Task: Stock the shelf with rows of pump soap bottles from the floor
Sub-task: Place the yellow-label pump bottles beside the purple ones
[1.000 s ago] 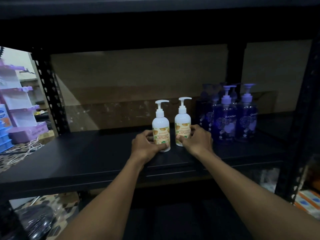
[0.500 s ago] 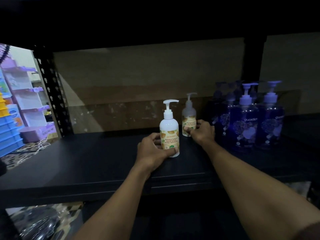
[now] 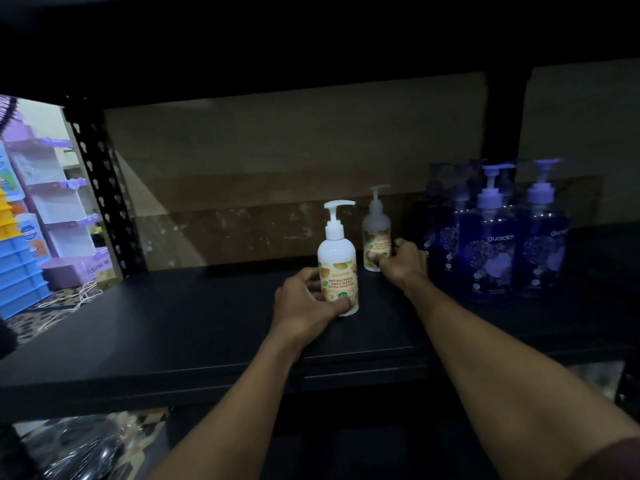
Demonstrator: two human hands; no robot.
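Two white pump soap bottles stand upright on the black shelf [image 3: 173, 327]. My left hand [image 3: 306, 303] grips the base of the near white bottle [image 3: 337, 258], which stands toward the shelf's front. Farther back in shadow, my right hand [image 3: 403, 259] holds the lower part of the second white bottle [image 3: 375, 233], close to the rear wall. Several blue-purple pump bottles [image 3: 491, 244] stand in rows just right of it.
A black perforated upright [image 3: 104, 192] frames the shelf's left end. Beyond it are purple display racks [image 3: 52, 188] and stacked blue crates [image 3: 17, 271] on a patterned floor. The shelf above hangs low and dark. A brown board backs the shelf.
My right hand has pushed its white bottle from beside the other one to the back of the shelf. My left hand and its bottle have hardly moved.
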